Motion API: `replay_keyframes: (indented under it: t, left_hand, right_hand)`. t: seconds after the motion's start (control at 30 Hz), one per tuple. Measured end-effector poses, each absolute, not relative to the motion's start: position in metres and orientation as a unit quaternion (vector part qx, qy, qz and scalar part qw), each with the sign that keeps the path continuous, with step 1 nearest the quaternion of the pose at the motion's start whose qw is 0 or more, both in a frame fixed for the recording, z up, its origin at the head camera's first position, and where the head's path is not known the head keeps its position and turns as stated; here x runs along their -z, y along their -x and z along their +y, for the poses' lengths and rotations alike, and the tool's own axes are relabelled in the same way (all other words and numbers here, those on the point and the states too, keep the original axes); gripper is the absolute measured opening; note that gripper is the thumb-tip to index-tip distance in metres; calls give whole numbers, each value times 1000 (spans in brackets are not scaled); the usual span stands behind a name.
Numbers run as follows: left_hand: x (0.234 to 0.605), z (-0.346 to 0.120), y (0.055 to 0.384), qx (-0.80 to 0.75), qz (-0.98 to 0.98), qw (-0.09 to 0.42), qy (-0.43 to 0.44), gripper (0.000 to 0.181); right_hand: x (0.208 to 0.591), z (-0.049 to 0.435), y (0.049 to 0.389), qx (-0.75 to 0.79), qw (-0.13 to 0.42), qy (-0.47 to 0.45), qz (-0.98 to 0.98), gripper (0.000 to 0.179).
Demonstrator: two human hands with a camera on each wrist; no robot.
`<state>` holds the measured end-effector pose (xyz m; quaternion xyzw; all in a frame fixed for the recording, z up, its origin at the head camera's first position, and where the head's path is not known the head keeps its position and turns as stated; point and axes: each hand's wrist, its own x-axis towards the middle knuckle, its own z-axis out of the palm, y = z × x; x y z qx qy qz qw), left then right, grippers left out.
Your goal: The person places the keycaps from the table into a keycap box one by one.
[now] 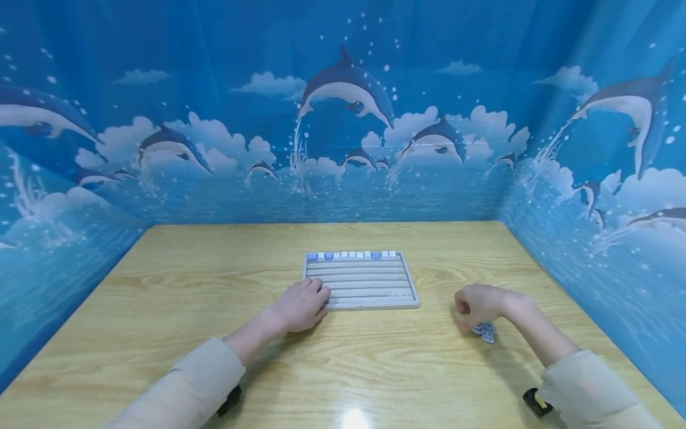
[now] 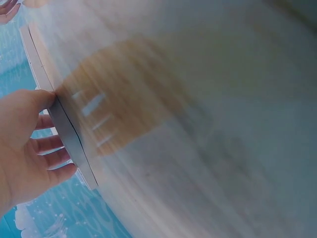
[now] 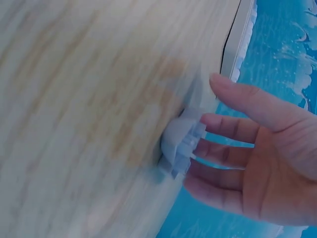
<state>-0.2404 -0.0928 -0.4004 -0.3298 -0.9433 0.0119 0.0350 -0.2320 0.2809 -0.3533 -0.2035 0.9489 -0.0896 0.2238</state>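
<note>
A white keycap tray (image 1: 370, 307) with several ridged rows lies on the table. Blue and white keycaps (image 1: 352, 255) line its far row. My left hand (image 1: 302, 305) holds the tray's near left corner, the thumb on the near side and the fingers along the wall, as the left wrist view shows. To the right of the tray, my right hand (image 1: 482, 304) reaches down at a small cluster of loose keycaps (image 1: 485, 332). In the right wrist view, its fingertips are right at these pale blue keycaps (image 3: 179, 141), while the thumb stands apart from them.
The wood-grain table (image 1: 214, 268) is bounded at the back and sides by a blue curtain (image 1: 343, 179) printed with dolphins. Dark devices show under both sleeves, such as the black one (image 1: 537, 402) at the right wrist.
</note>
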Motion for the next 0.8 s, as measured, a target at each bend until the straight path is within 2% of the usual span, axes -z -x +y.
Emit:
replay_keyframes:
  t: [0.5,0.8]
  left_hand:
    - [400,-93,241,-14,-942,39,334,19]
    - [399,-93,240,-10,-943,33,331,18]
  right_hand:
    - [358,278,227,87,236,209,945,26]
    - [358,279,230,96,212,222,947,25]
